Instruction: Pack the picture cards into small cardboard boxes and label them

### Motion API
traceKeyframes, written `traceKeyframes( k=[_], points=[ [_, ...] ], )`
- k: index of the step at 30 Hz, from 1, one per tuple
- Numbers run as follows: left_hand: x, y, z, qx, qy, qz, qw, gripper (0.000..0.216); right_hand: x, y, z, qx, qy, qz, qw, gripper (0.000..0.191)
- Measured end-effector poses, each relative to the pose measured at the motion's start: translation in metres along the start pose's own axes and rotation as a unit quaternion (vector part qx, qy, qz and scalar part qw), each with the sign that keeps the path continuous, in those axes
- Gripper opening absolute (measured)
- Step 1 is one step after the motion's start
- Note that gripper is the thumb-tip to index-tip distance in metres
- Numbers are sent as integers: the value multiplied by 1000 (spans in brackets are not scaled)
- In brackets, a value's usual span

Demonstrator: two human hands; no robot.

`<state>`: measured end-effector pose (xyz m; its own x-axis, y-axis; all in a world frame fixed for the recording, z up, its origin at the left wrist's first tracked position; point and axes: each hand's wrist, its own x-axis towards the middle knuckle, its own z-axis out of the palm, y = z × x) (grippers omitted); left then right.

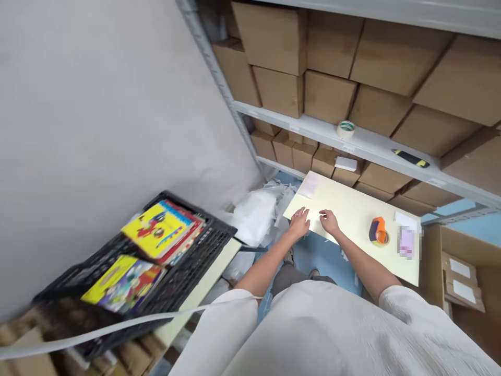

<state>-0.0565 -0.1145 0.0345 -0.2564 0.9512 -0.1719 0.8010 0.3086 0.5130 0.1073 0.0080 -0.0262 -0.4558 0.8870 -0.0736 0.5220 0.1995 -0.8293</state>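
Note:
My left hand (299, 222) is over the near left edge of a pale yellow tabletop (348, 203), fingers stretched forward and holding nothing. A short gap to its right, my right hand (329, 220) hovers by the same edge, its fingers loosely bent with nothing visible between them. Beyond my left hand, a thin clear plastic sheet or bag (309, 184) lies in the far left corner. To the right of my right hand stands an orange tape dispenser (378, 231) with a roll in it. A white slip (406, 220) and a blurred-out pinkish item (407, 241) lie at the right end.
Shelves of cardboard boxes (331, 94) rise behind the table, with a tape roll (346, 129) and a utility knife (412, 158) on one ledge. At left, a black crate (203, 240) carries colourful books (156, 230). An open carton (469, 250) stands at right; white plastic (254, 216) lies piled on the left.

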Motion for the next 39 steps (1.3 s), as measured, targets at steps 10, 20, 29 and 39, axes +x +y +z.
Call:
traceKeyframes(
  k=[10,20,29,39],
  points=[
    [-145,-69,-71,-33,192,-129,972,58,-34,-130,96,7,-160,-195,968,29],
    [-390,-184,-131,-25,391,-251,885,58,-180,-297,250,65,-283,-390,874,31],
    [-626,-272,-113,-6,439,-337,833,55,-384,-369,390,54,-390,-502,770,30],
    [-764,-338,-101,-45,437,-478,761,53,-476,-385,489,-80,-433,-482,758,38]
  ],
)
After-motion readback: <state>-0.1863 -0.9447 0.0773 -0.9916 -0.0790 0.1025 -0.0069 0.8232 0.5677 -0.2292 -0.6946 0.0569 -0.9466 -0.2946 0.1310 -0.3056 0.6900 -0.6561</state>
